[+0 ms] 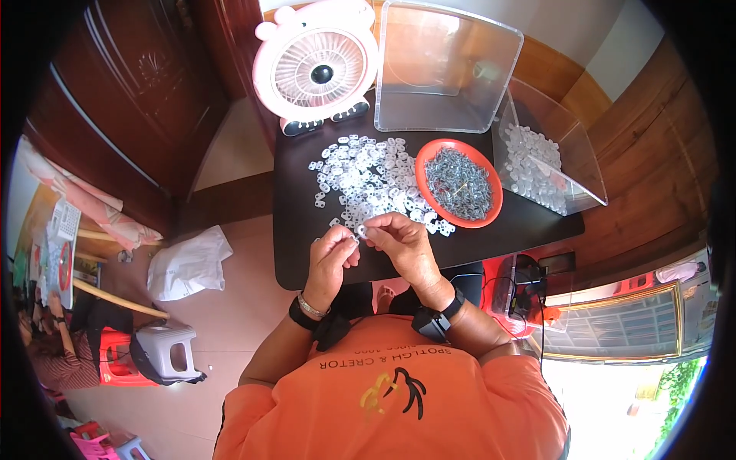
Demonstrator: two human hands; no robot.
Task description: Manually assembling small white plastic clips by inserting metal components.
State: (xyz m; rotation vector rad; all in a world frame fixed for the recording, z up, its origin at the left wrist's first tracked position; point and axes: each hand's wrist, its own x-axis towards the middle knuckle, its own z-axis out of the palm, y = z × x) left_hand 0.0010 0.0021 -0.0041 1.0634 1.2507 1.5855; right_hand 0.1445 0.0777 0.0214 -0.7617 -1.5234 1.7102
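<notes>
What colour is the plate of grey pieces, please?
The plate is orange-red; the head view shows it best.

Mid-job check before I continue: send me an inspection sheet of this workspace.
Surface: dark table, partly covered.
Job's things: heap of small white pieces; red dish of metal parts.
Clutter: pink fan and clear bin at the back; second clear bin of whitish pieces, right.
Hands: right hand pinches a white piece; left hand touching or beside it, hold unclear.
Cables: dark cable hanging at right.
Surroundings: wooden door, white bag on the floor, grey stool, another person, all left.
</notes>
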